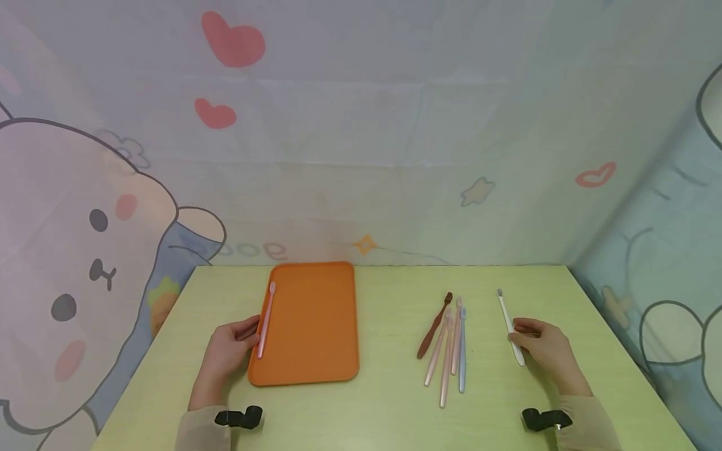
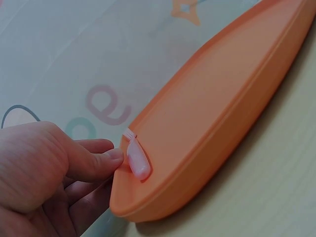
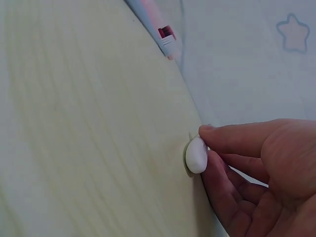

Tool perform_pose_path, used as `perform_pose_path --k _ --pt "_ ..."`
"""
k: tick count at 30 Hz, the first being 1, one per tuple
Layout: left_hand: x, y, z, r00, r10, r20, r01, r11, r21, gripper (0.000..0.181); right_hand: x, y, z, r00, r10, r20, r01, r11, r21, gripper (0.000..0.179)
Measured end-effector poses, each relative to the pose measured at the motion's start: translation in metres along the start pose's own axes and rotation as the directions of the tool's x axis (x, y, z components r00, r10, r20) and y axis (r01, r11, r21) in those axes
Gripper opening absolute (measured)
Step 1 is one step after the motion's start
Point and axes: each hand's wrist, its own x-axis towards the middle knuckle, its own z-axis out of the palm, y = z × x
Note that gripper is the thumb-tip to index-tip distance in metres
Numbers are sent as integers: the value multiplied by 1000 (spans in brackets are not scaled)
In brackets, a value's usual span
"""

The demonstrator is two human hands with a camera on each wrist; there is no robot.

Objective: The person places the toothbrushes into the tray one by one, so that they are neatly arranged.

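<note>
An orange tray (image 1: 316, 326) lies on the table with a pink toothbrush (image 1: 267, 319) along its left side. My left hand (image 1: 228, 351) holds the tray's left rim, thumb on top near the pink toothbrush and the fingers outside and below. On the right, my right hand (image 1: 544, 351) pinches a white toothbrush (image 1: 517, 356) between thumb and fingers, its dark-bristled head pointing away from me. The right wrist view shows the rounded end of the white handle (image 3: 197, 155) at the fingertips, close over the table.
Between the tray and my right hand lies a loose group of toothbrushes: a brown one (image 1: 433, 329), a blue one (image 1: 462, 357) and several pink ones (image 1: 444, 382). A patterned cloth (image 1: 395, 125) hangs behind the light green table (image 1: 389, 407).
</note>
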Motion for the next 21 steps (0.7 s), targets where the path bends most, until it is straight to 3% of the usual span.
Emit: perform_pose_path --k 21 --pt "1 0 1 1000 -11 1 11 1000 -12 49 -3 -4 0 999 -45 -27 43 998 -52 53"
